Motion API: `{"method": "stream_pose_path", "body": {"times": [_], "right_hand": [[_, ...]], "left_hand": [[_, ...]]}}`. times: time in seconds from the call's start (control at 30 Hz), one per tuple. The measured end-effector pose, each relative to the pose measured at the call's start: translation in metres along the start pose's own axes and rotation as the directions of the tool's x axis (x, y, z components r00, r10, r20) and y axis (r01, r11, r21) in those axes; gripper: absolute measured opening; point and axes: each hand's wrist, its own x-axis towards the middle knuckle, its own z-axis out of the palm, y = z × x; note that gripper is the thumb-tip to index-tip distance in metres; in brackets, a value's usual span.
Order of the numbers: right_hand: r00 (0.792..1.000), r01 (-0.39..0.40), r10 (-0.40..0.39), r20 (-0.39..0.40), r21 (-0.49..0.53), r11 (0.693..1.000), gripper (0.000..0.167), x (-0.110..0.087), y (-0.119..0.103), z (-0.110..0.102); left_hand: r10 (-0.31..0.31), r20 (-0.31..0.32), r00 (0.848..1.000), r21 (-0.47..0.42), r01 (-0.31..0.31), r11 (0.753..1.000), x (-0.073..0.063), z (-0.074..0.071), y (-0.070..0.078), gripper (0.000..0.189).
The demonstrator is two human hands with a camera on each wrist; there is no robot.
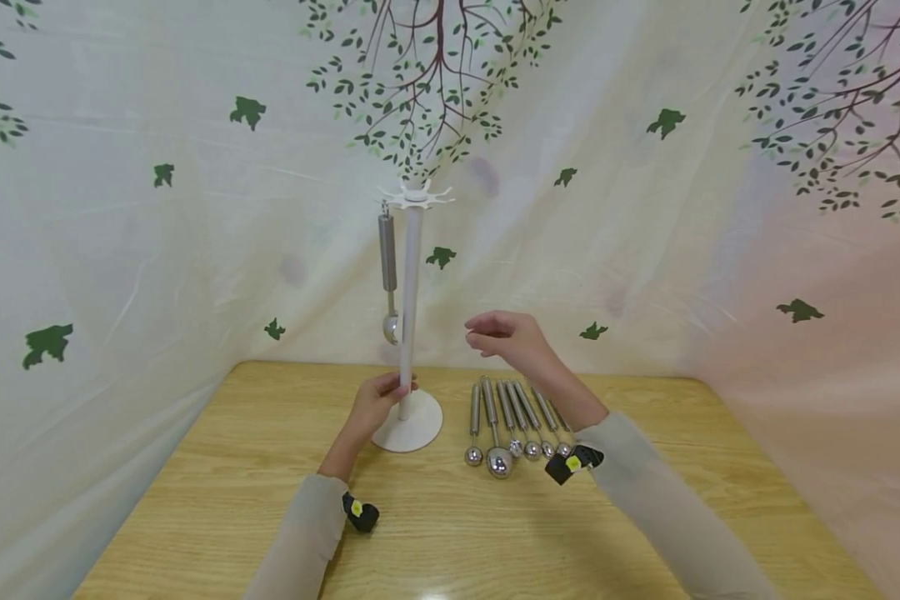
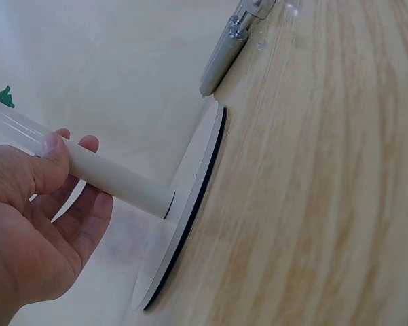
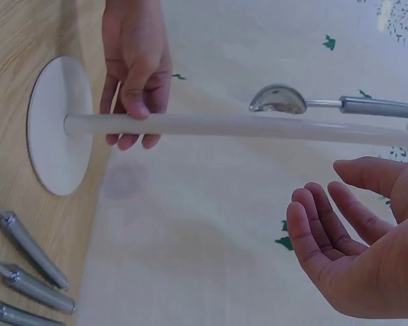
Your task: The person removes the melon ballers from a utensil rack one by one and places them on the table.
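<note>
A white utensil stand (image 1: 411,292) with a round base (image 1: 420,429) and a ring of hooks (image 1: 417,197) on top stands on the table. My left hand (image 1: 375,404) grips its pole low down, thumb and fingers around it, as the left wrist view shows. From a hook on the left side hangs a metal scoop (image 1: 387,254), its bowl (image 3: 278,100) lowest beside the pole. My right hand (image 1: 513,340) is raised in the air right of the pole. In the right wrist view its fingers (image 3: 322,227) are loosely bent, with nothing between them.
Several metal scoops (image 1: 499,461) lie in a row on the wooden table (image 1: 450,533), right of the base, handles toward the back. My right forearm passes over the rightmost ones. A pale cloth (image 1: 195,275) printed with leaves and branches hangs behind the table.
</note>
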Motion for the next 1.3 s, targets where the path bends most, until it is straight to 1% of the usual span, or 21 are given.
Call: {"method": "stream_pose_path", "body": {"times": [0.13,0.3,0.5,0.63,0.77,0.97,1.1,1.23,1.3], "right_hand": [[0.996,0.083,-0.084,0.019,0.044,0.996,0.030,0.006,-0.019,0.011],[0.983,0.175,-0.179,0.042,0.081,0.981,0.035,0.011,-0.039,0.023],[0.964,0.248,-0.259,0.069,0.135,0.959,0.044,0.018,-0.052,0.038],[0.953,0.277,-0.292,0.078,0.155,0.948,0.050,0.023,-0.056,0.048],[0.950,0.287,-0.305,0.074,0.182,0.940,0.058,0.028,-0.060,0.057],[0.956,0.264,-0.285,0.061,0.234,0.936,0.064,0.035,-0.067,0.068],[0.963,0.251,-0.268,0.033,0.255,0.934,0.060,0.041,-0.070,0.076],[0.966,0.255,-0.259,-0.015,0.247,0.935,0.052,0.045,-0.070,0.081],[0.967,0.255,-0.253,-0.037,0.236,0.938,0.049,0.046,-0.070,0.084]], "left_hand": [[0.006,-0.004,1.000,0.001,-0.006,1.000,0.000,0.000,0.000,0.029],[0.020,-0.012,1.000,-0.004,-0.020,1.000,0.000,0.000,0.000,0.028],[0.028,-0.010,1.000,-0.014,-0.028,1.000,0.000,0.000,-0.001,0.027],[0.023,0.003,1.000,-0.024,-0.023,0.999,-0.001,-0.001,0.002,0.027],[0.016,0.013,1.000,-0.010,-0.016,1.000,-0.001,-0.002,0.002,0.029],[0.002,0.009,1.000,-0.009,-0.002,1.000,0.000,-0.001,0.001,0.029],[0.000,-0.001,1.000,-0.007,0.000,1.000,0.001,-0.001,-0.001,0.029],[-0.004,-0.004,1.000,-0.003,0.004,1.000,0.001,-0.001,0.000,0.029],[0.005,-0.001,1.000,0.015,-0.004,1.000,0.000,-0.001,0.000,0.029]]}}
